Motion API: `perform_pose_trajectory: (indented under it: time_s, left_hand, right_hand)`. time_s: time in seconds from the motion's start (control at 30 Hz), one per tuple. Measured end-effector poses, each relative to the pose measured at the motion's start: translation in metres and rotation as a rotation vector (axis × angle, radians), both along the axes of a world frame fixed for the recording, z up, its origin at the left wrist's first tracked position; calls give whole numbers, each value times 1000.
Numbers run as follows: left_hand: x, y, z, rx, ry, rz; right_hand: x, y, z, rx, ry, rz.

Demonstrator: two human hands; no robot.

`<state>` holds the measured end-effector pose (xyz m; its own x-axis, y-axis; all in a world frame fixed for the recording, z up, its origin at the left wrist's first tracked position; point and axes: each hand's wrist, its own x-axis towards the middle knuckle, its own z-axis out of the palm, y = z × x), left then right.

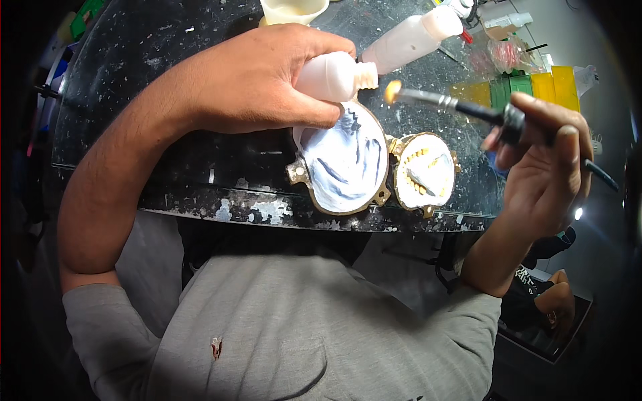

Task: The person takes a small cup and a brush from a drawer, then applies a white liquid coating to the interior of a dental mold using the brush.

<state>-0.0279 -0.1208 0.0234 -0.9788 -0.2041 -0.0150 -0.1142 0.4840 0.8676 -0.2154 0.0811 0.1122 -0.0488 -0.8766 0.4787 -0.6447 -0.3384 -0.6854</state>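
Observation:
My left hand [261,80] is wrapped round a white plastic bottle [328,77], tipped with its uncapped neck toward the right. In my right hand [542,167] is a slim brush [445,101], its orange-tan bristles a little right of the bottle's mouth and apart from it. A small dark round piece sits at the fingers; whether it belongs to the brush, I cannot tell. Below the bottle lies a metal flask half [348,164] filled with white plaster with grooves. Beside it on the right, a smaller flask half [424,170] holds plaster with a row of yellowish teeth.
Another whitish bottle [411,41] lies on the dark, plaster-spotted table [200,160] behind the flasks. A pale cup [294,12] stands at the far edge. Yellow and green boxes [545,87] and plastic bags are at the right. Another person [542,301] shows at the lower right.

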Motion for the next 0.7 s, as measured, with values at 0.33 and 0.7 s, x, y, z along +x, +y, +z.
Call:
perform_pose_trajectory:
  time_s: [0.33,0.7]
  left_hand:
    - [0,1,-8,-62,250,-22]
    - [-1,13,-3,-205,422,-79]
  right_hand:
    - [23,-24,-34,72,-47,1]
    - [26,-3,-59,91,-168,-46]
